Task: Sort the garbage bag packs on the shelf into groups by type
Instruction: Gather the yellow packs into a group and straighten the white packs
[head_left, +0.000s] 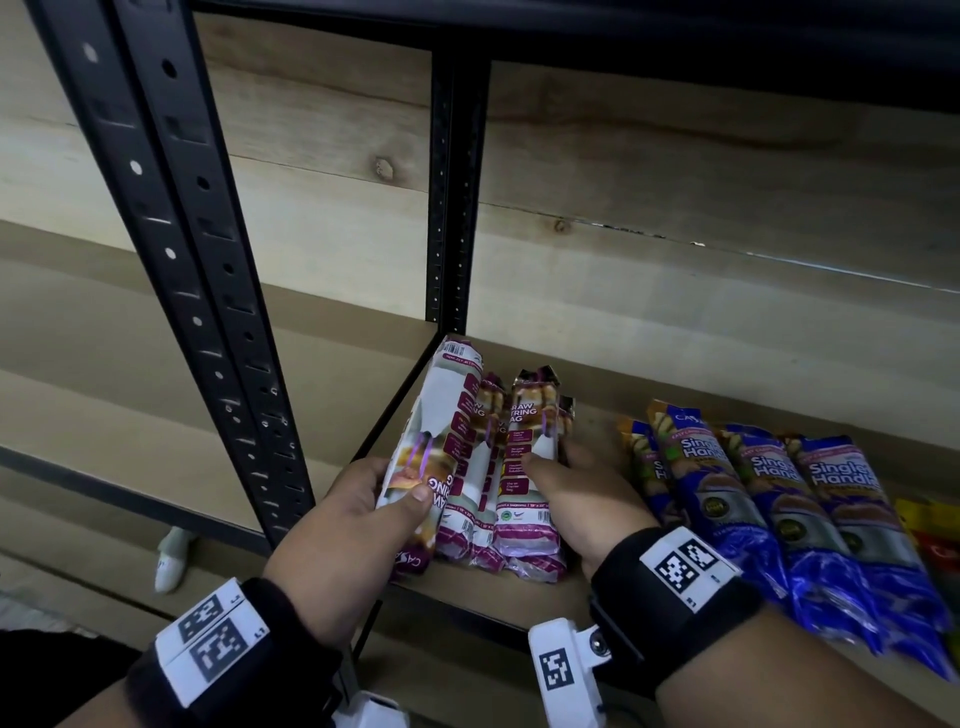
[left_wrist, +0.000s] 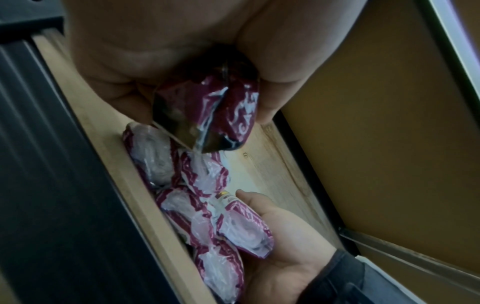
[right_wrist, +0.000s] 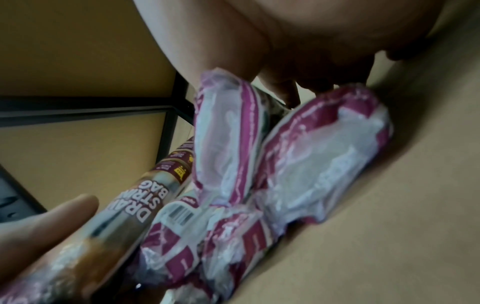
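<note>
Left hand (head_left: 343, 525) grips one maroon drawstring pack (head_left: 439, 447), raised at the shelf board's (head_left: 498, 597) front-left corner. Right hand (head_left: 582, 499) curls round the top pack of the maroon stack (head_left: 519, 499) just beside, steadying it. Next along the front edge lie the blue single-handle packs (head_left: 779, 499), near but apart. Done well, the held pack lands parallel, flush against the stack, ends aligned, while the right hand keeps the slippery rolls from sliding.

Maroon drawstring packs (head_left: 524, 483) clustered on shelf (head_left: 587, 587); blue packs (head_left: 789, 509) right.
</note>
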